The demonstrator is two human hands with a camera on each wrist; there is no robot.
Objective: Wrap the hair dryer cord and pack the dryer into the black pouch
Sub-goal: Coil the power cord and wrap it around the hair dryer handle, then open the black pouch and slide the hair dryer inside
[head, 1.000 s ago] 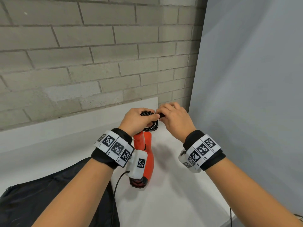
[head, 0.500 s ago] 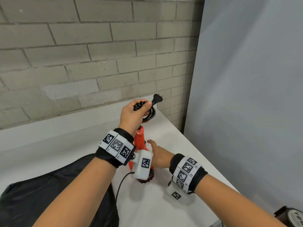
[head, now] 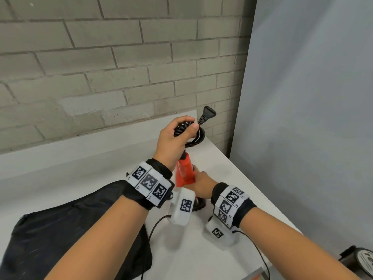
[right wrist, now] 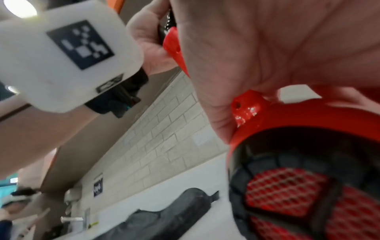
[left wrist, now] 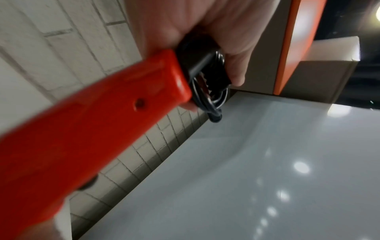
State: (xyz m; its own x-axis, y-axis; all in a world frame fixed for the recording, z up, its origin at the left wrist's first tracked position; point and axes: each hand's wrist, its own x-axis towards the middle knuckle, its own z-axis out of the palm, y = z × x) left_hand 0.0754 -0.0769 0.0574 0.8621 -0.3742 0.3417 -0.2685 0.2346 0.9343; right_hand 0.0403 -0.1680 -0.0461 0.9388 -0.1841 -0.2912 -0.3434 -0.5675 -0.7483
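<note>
Your left hand point(head: 173, 138) curled around the coiled cord point(head: 191, 136) above the table point(head: 222, 162), your right hand point(head: 201, 183) gripping the orange hair dryer point(head: 184, 174), black pouch point(head: 70, 229) lying just left

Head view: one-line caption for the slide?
Left hand grips the coiled cord while right hand holds the orange hair dryer beside the black pouch.
</note>
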